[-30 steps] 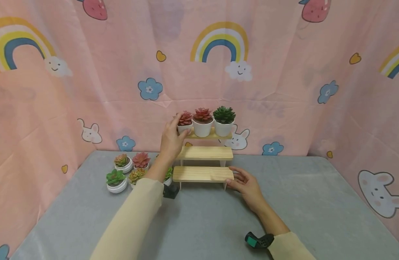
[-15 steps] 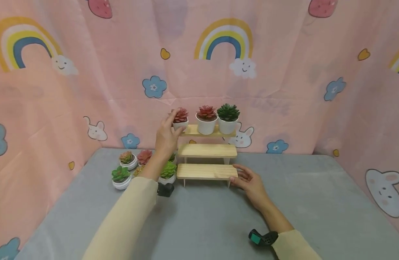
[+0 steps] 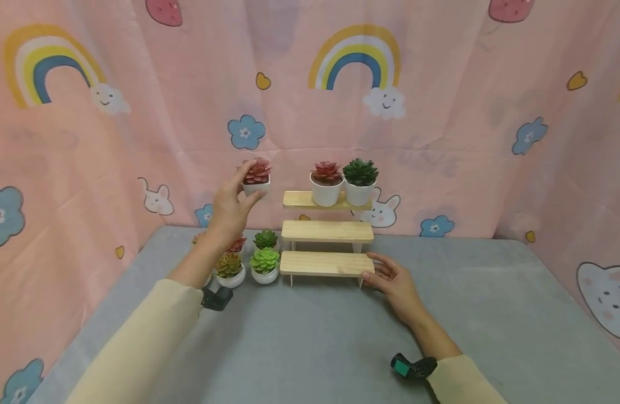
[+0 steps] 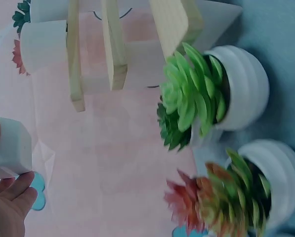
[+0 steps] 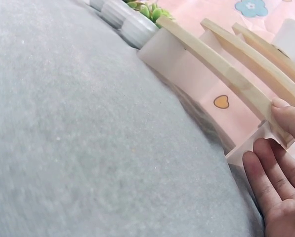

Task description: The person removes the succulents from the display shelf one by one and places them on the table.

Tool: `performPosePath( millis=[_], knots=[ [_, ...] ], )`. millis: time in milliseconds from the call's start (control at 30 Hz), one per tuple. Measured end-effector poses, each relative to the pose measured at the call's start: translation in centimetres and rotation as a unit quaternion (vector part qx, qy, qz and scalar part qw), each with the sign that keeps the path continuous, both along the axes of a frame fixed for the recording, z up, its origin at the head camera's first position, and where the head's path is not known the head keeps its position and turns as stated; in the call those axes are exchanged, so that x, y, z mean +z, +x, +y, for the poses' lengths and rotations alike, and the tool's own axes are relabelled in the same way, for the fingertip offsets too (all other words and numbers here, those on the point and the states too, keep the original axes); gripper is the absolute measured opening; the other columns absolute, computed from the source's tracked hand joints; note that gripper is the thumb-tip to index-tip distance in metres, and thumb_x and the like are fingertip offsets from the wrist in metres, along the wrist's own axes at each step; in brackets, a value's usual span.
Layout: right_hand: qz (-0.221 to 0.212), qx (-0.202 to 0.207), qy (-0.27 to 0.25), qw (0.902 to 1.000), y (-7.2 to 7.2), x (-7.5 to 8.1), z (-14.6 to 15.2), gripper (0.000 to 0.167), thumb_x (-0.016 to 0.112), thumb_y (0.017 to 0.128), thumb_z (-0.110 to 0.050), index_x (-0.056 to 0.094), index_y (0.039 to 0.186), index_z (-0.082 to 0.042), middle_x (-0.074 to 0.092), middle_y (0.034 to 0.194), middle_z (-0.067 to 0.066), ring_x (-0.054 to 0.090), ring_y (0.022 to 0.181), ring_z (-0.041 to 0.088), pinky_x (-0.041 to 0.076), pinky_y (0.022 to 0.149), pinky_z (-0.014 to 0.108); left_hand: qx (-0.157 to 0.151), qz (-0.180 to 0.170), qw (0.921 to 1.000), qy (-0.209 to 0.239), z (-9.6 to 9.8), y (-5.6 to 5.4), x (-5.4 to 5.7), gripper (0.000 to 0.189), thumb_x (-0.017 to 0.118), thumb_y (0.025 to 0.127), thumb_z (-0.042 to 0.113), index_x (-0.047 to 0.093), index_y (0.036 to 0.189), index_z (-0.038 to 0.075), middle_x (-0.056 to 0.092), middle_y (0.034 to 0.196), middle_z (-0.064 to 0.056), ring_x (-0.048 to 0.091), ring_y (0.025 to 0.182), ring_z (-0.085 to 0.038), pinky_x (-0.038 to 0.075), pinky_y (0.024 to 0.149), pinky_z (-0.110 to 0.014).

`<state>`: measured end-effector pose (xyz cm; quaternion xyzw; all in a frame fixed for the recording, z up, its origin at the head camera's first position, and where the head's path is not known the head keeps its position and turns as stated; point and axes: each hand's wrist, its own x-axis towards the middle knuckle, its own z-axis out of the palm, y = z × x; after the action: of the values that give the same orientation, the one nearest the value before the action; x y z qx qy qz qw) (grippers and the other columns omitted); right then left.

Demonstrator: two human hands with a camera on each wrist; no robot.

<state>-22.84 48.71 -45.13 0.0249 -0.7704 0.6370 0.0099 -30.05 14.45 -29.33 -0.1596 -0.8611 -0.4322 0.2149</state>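
Observation:
My left hand (image 3: 230, 209) holds a potted red succulent (image 3: 257, 173) in the air, left of the top board, with thumb and fingers on its small white pot (image 4: 13, 148). A three-tier wooden shelf stand (image 3: 327, 263) stands on the table. On its top board (image 3: 298, 199) sit a red succulent (image 3: 326, 186) and a dark green one (image 3: 361, 183), both in round white pots. My right hand (image 3: 399, 290) grips the right end of the lowest board; in the right wrist view the thumb (image 5: 287, 116) lies on the board's edge and the fingers curl beside the white side support (image 5: 248, 145).
Left of the stand are several potted succulents: a bright green one (image 3: 265, 262), a dark green one (image 3: 266, 240), a yellowish one (image 3: 230, 267), and others partly behind my left arm. A pink patterned curtain (image 3: 299, 129) hangs behind the grey table (image 3: 310, 336).
My left hand has lifted the red succulent off the left end of the top board and carried it left. My right hand stays at the lowest board. The head view has shifted slightly.

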Motion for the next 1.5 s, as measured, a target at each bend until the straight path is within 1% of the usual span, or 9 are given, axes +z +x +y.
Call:
performPosePath(
  millis=[267,600,900,967,1067,1233,1267,1367,1500],
  knots=[
    [0.005,0.000,-0.008,1.0000,0.1,0.2,0.4,0.061,0.072,0.094,-0.017,0.047,0.148,-0.004,0.057,0.139,0.032,0.069,0.098,-0.003,0.060,0.082,0.020,-0.014,-0.006,0.9999,0.003,-2.0,2.0,0.3,0.063,0.070,0.096,0.020,0.045,0.153,0.026,0.044,0.159,-0.009,0.045,0.144,-0.029,0.044,0.116,-0.047],
    [0.007,-0.004,0.002,1.0000,0.2,0.4,0.5,0.061,0.073,0.094,-0.018,0.047,0.148,-0.004,0.058,0.138,0.032,0.069,0.097,-0.004,0.059,0.081,0.019,0.022,-0.024,0.9995,0.005,-5.3,5.1,-0.5,0.064,0.068,0.098,0.027,0.041,0.154,0.035,0.039,0.163,-0.002,0.051,0.139,-0.032,0.044,0.114,-0.051],
    [0.007,-0.004,0.004,1.0000,0.2,0.3,0.6,0.062,0.073,0.094,-0.020,0.047,0.148,-0.004,0.058,0.138,0.031,0.069,0.098,-0.004,0.059,0.081,0.019,0.032,-0.007,0.9995,-0.004,-8.0,7.3,-2.7,0.067,0.072,0.094,0.014,0.044,0.154,0.026,0.045,0.158,-0.009,0.048,0.143,-0.031,0.045,0.110,-0.045],
    [0.008,-0.003,0.001,1.0000,0.2,0.2,0.6,0.061,0.073,0.095,-0.020,0.047,0.148,-0.004,0.058,0.138,0.031,0.069,0.098,-0.003,0.059,0.081,0.019,0.031,-0.006,0.9995,-0.010,-8.4,7.6,-3.4,0.067,0.072,0.094,0.013,0.044,0.154,0.026,0.049,0.155,-0.010,0.051,0.140,-0.031,0.046,0.109,-0.041],
    [0.006,-0.003,-0.001,1.0000,0.3,0.3,0.5,0.061,0.072,0.095,-0.019,0.047,0.148,-0.004,0.058,0.138,0.031,0.069,0.098,-0.003,0.059,0.081,0.019,0.031,-0.007,0.9994,-0.014,-8.9,8.1,-4.4,0.068,0.072,0.094,0.011,0.044,0.154,0.025,0.052,0.152,-0.012,0.053,0.137,-0.031,0.047,0.108,-0.022],
    [-0.001,-0.007,0.001,1.0000,0.3,0.4,0.2,0.061,0.073,0.094,-0.022,0.048,0.148,-0.005,0.059,0.137,0.030,0.069,0.097,-0.004,0.059,0.082,0.019,0.035,-0.014,0.9993,-0.007,-9.8,9.4,-6.0,0.070,0.072,0.092,0.007,0.044,0.154,0.024,0.049,0.154,-0.015,0.051,0.138,-0.033,0.034,0.098,0.003],
    [-0.001,-0.007,0.002,1.0000,0.3,0.3,0.1,0.061,0.073,0.094,-0.022,0.048,0.147,-0.005,0.059,0.137,0.030,0.069,0.097,-0.004,0.059,0.082,0.019,0.038,-0.016,0.9991,-0.009,-10.0,9.6,-6.3,0.071,0.073,0.092,0.007,0.043,0.154,0.024,0.049,0.155,-0.015,0.051,0.138,-0.031,0.034,0.098,0.004],
    [-0.001,-0.007,0.002,1.0000,0.3,0.2,-0.1,0.061,0.073,0.094,-0.022,0.048,0.147,-0.005,0.059,0.137,0.030,0.069,0.097,-0.003,0.059,0.083,0.020,0.030,-0.019,0.9994,-0.002,-10.7,10.4,-7.3,0.070,0.074,0.091,0.005,0.046,0.153,0.021,0.049,0.155,-0.015,0.048,0.139,-0.005,0.035,0.098,0.002],
    [0.000,-0.008,0.001,1.0000,0.3,0.3,-0.2,0.060,0.073,0.095,-0.021,0.048,0.147,-0.005,0.060,0.136,0.030,0.070,0.096,-0.003,0.060,0.083,0.021,0.007,-0.027,0.9995,0.016,-11.6,11.4,-8.5,0.068,0.076,0.088,0.002,0.051,0.150,0.015,0.049,0.153,-0.021,0.039,0.125,0.025,0.039,0.096,0.001]
  ],
)
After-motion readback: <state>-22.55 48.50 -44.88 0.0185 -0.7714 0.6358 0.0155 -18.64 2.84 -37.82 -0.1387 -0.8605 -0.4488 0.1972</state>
